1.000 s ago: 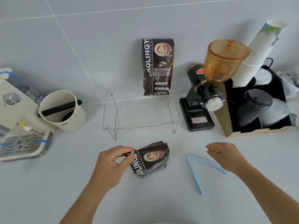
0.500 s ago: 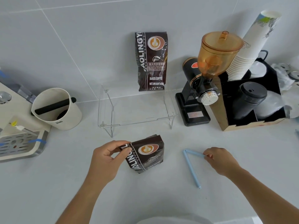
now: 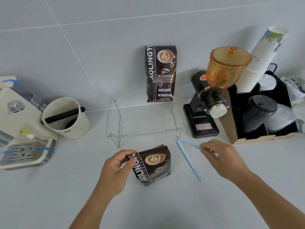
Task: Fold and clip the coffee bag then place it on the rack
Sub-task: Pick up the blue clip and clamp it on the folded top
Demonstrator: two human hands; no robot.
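A dark brown coffee bag (image 3: 152, 166) with its top folded down stands on the grey counter in front of me. My left hand (image 3: 113, 171) pinches the bag's upper left corner. A light blue sealing clip (image 3: 188, 158), spread open in a V, is held by one arm in my right hand (image 3: 221, 159), just right of the bag and lifted off the counter. A clear acrylic rack (image 3: 145, 123) stands behind the bag. A second, taller coffee bag (image 3: 160, 73) stands upright at the rack's back against the wall.
A black coffee grinder (image 3: 209, 103) with an amber hopper is right of the rack. Further right is a box (image 3: 264, 113) with cup lids and a stack of paper cups (image 3: 260, 60). A white knock box (image 3: 66, 118) and an espresso machine (image 3: 19, 129) stand at left.
My right hand reached the blue clip, took hold of one arm and lifted it toward the bag. My left hand kept its pinch on the bag's corner.
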